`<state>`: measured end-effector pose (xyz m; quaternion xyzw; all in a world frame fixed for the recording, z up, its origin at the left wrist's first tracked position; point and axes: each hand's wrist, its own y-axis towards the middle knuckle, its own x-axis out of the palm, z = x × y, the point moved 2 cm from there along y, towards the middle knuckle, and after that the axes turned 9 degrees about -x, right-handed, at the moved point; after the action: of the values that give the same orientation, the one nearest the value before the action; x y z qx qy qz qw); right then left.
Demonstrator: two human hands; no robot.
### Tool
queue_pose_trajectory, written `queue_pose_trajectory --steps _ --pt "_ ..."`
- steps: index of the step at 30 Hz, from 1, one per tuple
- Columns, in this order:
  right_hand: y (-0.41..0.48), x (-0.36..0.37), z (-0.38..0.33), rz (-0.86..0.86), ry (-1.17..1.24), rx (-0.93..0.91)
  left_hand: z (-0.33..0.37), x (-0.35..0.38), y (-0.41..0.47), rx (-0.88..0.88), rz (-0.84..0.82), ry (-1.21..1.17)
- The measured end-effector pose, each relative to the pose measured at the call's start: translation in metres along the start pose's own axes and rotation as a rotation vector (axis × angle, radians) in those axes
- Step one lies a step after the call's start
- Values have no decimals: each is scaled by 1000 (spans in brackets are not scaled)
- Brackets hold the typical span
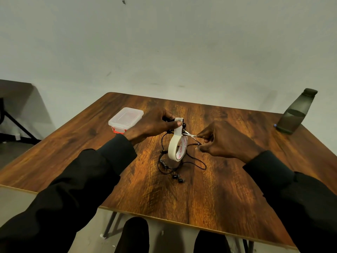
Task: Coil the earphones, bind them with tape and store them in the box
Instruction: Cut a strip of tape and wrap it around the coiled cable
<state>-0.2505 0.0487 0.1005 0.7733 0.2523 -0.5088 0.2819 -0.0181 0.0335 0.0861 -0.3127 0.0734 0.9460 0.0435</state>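
My left hand [155, 125] pinches the pulled-out end of a white tape strip, and the cream tape roll [177, 147] hangs from that strip above the table. The same hand also seems to hold part of the black earphone cable. My right hand [224, 141] grips small metal scissors [190, 134], whose blades point left and touch the strip just above the roll. The black earphones [177, 177] lie loosely looped on the wooden table [228, 189] below the roll, earbuds nearest me. A clear plastic box [125, 118] with red clips, lid on, stands left of my left hand.
A dark translucent water bottle [295, 114] stands at the table's far right corner. A pale wall rises right behind the table. My knees show below the near table edge. A dark stand and its shadow are on the floor at far left.
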Motion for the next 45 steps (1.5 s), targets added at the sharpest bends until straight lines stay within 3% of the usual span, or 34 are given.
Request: queue_pose_trajectory --steps 22,30,45 --pt "19 -11 -2 -153 55 -31 0 6 4 10 -9 55" --pt "19 -8 5 -93 18 -113 4 4 3 -9 3 49" --pt "18 -13 11 -134 125 -132 5 3 1 63 -8 119"
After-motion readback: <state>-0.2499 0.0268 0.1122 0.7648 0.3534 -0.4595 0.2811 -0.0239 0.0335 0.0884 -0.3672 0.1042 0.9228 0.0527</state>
